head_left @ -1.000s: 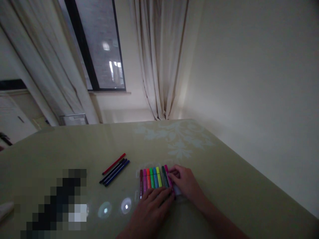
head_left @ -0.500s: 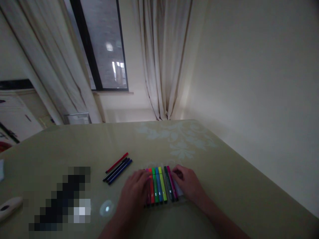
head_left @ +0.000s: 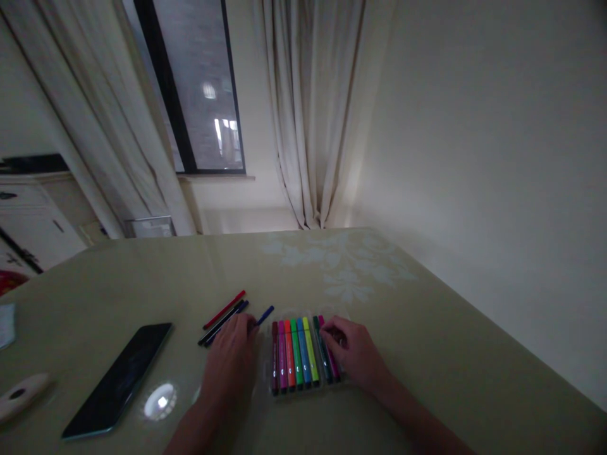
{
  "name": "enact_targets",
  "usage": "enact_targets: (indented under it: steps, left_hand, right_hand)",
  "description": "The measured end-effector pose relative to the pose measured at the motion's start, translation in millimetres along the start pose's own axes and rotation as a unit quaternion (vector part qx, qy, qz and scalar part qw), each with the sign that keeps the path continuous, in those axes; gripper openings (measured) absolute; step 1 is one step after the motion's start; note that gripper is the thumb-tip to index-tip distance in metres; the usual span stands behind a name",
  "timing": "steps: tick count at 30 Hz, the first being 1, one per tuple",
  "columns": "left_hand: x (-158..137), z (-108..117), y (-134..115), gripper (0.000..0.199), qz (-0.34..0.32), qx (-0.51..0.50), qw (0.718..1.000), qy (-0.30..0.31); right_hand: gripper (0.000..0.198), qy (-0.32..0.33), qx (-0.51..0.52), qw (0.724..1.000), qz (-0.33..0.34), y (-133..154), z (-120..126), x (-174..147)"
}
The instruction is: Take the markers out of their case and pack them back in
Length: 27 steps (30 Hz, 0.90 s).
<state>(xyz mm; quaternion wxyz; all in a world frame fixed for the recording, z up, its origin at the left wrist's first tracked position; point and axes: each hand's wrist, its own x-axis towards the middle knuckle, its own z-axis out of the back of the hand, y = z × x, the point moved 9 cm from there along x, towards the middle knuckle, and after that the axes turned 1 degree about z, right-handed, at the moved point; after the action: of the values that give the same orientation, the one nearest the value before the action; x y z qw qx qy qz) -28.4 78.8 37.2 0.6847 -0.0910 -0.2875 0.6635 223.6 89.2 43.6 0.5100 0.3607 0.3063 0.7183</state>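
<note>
A clear plastic marker case point(head_left: 313, 390) lies on the table with a row of coloured markers in it, dark red to yellow, then dark green point(head_left: 323, 354) and magenta point(head_left: 336, 370) after a gap. My left hand point(head_left: 232, 347), left of the case, is closed round a blue marker point(head_left: 266, 313), whose end sticks out past the fingertips to the upper right. My right hand point(head_left: 353, 347) is at the case's right side, thumb and fingers pinched at the upper part of the magenta marker. Beyond my left hand lie a red marker point(head_left: 224, 309) and dark markers point(head_left: 215, 332), partly covered.
To the left, a black phone point(head_left: 118, 379) lies on the table point(head_left: 165, 272). A white oval object point(head_left: 23, 395) with a dark spot is at the far left. A wall point(head_left: 497, 189) borders the table's right side; a curtain point(head_left: 313, 114) hangs behind.
My left hand has moved left from the case to the loose markers and taken a blue one, uncovering the case's left markers. My right hand has shifted slightly left onto the magenta marker.
</note>
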Motion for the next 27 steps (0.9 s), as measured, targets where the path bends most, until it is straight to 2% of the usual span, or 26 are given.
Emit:
enact_targets:
  steps: [2, 4, 7, 11, 18, 23, 27]
  left_hand:
    - [-6.1, -1.7, -17.4, 0.021, -0.012, -0.103, 0.994, -0.016]
    - [-15.3, -9.1, -40.3, 0.019, -0.044, -0.191, 0.981, -0.002]
    - [-30.5, -21.9, -68.4, 0.014, -0.092, -0.235, 0.967, 0.020]
    - [-42.1, -30.4, -82.1, 0.016, -0.143, -0.226, 0.964, 0.016]
    - [-50.3, -25.1, -84.9, 0.023, -0.195, -0.204, 0.959, -0.040]
    - [-58.0, -19.2, -90.0, 0.021, -0.241, -0.172, 0.951, -0.086]
    - [-65.8, -19.3, -103.8, 0.027, -0.302, -0.096, 0.945, -0.083]
  right_hand:
    - [0.024, 0.025, 0.052, 0.998, -0.012, 3.5, -8.2, -2.9]
    - [0.028, 0.056, 0.135, 0.989, -0.025, 7.1, -18.7, -6.0]
    - [0.032, 0.083, 0.241, 0.967, -0.026, 12.1, -29.4, -7.9]
    - [0.032, 0.081, 0.313, 0.946, -0.028, 9.3, -31.7, -5.4]
    - [0.037, 0.089, 0.372, 0.920, -0.085, 4.1, -30.1, -7.4]
    - [0.040, 0.096, 0.372, 0.918, -0.097, 3.9, -30.9, -11.1]
    - [0.042, 0.071, 0.357, 0.927, -0.092, 2.2, -21.8, -8.4]
